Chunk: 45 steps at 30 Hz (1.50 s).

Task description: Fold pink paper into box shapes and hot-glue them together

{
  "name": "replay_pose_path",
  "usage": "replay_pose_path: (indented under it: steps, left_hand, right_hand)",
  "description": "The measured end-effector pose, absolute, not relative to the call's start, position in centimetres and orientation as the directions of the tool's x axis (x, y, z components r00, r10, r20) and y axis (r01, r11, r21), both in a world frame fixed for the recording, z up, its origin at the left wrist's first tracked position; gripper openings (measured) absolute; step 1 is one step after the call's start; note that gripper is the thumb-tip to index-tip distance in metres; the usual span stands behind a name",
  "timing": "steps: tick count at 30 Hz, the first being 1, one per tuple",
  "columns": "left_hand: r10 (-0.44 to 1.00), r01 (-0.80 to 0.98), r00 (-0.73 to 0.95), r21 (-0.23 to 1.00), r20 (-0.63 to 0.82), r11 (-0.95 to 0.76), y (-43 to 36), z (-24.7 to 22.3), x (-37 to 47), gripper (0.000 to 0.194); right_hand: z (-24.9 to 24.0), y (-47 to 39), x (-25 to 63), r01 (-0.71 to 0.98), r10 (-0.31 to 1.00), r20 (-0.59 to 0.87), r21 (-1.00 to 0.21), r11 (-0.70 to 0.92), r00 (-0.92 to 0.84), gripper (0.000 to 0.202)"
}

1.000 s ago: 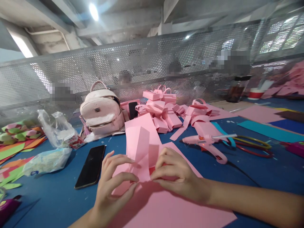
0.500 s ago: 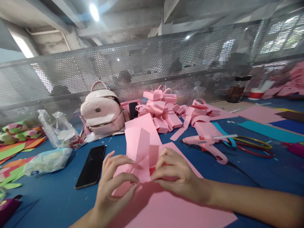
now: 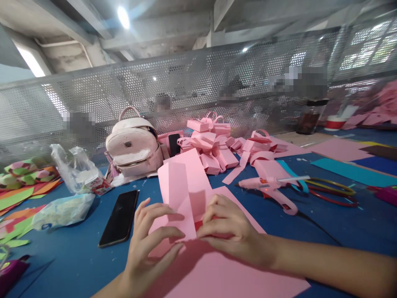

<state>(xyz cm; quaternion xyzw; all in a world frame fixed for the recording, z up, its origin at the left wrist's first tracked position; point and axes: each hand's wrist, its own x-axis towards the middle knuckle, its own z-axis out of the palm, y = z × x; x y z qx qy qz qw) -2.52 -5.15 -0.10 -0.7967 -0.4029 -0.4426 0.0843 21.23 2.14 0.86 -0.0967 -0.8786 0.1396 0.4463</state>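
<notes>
A folded piece of pink paper (image 3: pixel 178 182) stands upright before me, creased into panels. My left hand (image 3: pixel 151 236) is on its left side, fingers curved against a panel, with the lower edge between thumb and index finger. My right hand (image 3: pixel 229 227) pinches the lower right corner of the same piece, thumb against bent fingers. A small red patch shows beside the right fingertips; what it is I cannot make out. Below both hands lies a large pink sheet (image 3: pixel 235 269). To the right rests a pink glue gun (image 3: pixel 273 186) with a glue stick in its back.
A black phone (image 3: pixel 119 219) lies left of my hands. Behind stand a pale pink backpack (image 3: pixel 133 145) and a pile of small pink paper bags (image 3: pixel 214 142). Scissors (image 3: pixel 335 192) with red and yellow handles lie at right. Plastic bags (image 3: pixel 62 211) and coloured paper are at left.
The folded paper's upper part has tilted left, and its panels have opened flatter. My left thumb and index finger have moved slightly apart. My right hand keeps its pinch.
</notes>
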Motion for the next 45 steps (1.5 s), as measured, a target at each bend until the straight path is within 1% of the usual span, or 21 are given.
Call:
replay_pose_path:
  steps: [5,7,9,12,14,16,18,22,25,28,31,34,36,38,41,45]
  left_hand:
    - [0.566,0.718,0.291,0.215,0.772,-0.662,-5.3,-0.4,-2.6,0.022]
    - [0.574,0.726,0.273,0.227,0.772,-0.65,-5.2,-0.8,-2.7,0.029]
    - [0.602,0.725,0.236,0.274,0.763,-0.631,-5.0,-1.2,-2.7,0.047]
    - [0.679,0.693,0.153,0.412,0.718,-0.592,-4.4,-2.0,-2.7,0.081]
    - [0.741,0.649,0.104,0.519,0.663,-0.556,-4.0,-2.6,-2.8,0.089]
    - [0.798,0.603,0.098,0.602,0.595,-0.524,-3.7,-3.1,-2.9,0.087]
    - [0.826,0.567,0.13,0.642,0.549,-0.516,-3.7,-3.5,-3.0,0.084]
    - [0.828,0.536,0.176,0.654,0.532,-0.534,-3.8,-3.7,-3.2,0.08]
    - [0.838,0.523,0.204,0.667,0.506,-0.53,-3.9,-3.7,-3.3,0.083]
    - [0.855,0.496,0.219,0.7,0.47,-0.513,-3.9,-3.6,-3.3,0.083]
    - [0.858,0.464,0.223,0.724,0.462,-0.51,-3.9,-3.7,-3.4,0.079]
    - [0.864,0.438,0.228,0.745,0.45,-0.503,-3.9,-3.8,-3.5,0.077]
    - [0.865,0.427,0.233,0.752,0.445,-0.502,-3.9,-3.8,-3.5,0.078]
    - [0.864,0.422,0.239,0.754,0.444,-0.504,-3.9,-3.7,-3.5,0.079]
    - [0.869,0.419,0.239,0.761,0.433,-0.495,-4.0,-3.6,-3.5,0.079]
    - [0.874,0.378,0.25,0.789,0.416,-0.484,-4.1,-3.6,-3.4,0.077]
  right_hand:
    - [0.6,2.1,21.3,0.04,0.286,0.746,-0.33,0.943,-0.601,0.016]
    - [0.7,2.0,21.3,0.027,0.286,0.752,-0.337,0.941,-0.594,0.017]
    - [0.8,2.0,21.3,0.015,0.286,0.755,-0.344,0.939,-0.59,0.018]
    - [0.8,1.9,21.1,0.001,0.305,0.752,-0.375,0.927,-0.584,0.017]
    - [0.7,1.9,21.0,-0.012,0.326,0.751,-0.405,0.914,-0.574,0.017]
    - [0.6,1.8,20.9,-0.022,0.346,0.74,-0.437,0.899,-0.577,0.018]
    - [0.6,1.6,20.9,-0.02,0.366,0.717,-0.467,0.884,-0.593,0.02]
    - [0.7,1.2,20.9,-0.02,0.387,0.67,-0.514,0.857,-0.633,0.023]
    - [0.6,0.9,20.8,-0.014,0.405,0.624,-0.555,0.832,-0.668,0.027]
    - [0.4,0.8,20.9,-0.027,0.424,0.574,-0.615,0.788,-0.701,0.039]
    - [0.6,0.8,20.8,-0.065,0.425,0.513,-0.691,0.72,-0.745,0.055]
    - [1.3,0.8,20.8,-0.122,0.386,0.464,-0.75,0.65,-0.798,0.065]
    - [1.8,0.9,20.8,-0.161,0.341,0.44,-0.777,0.609,-0.831,0.066]
    - [2.1,1.0,20.8,-0.195,0.293,0.434,-0.782,0.592,-0.852,0.065]
    - [2.0,1.2,20.9,-0.207,0.248,0.437,-0.76,0.616,-0.865,0.066]
    - [1.6,1.4,21.0,-0.222,0.197,0.473,-0.69,0.689,-0.859,0.065]
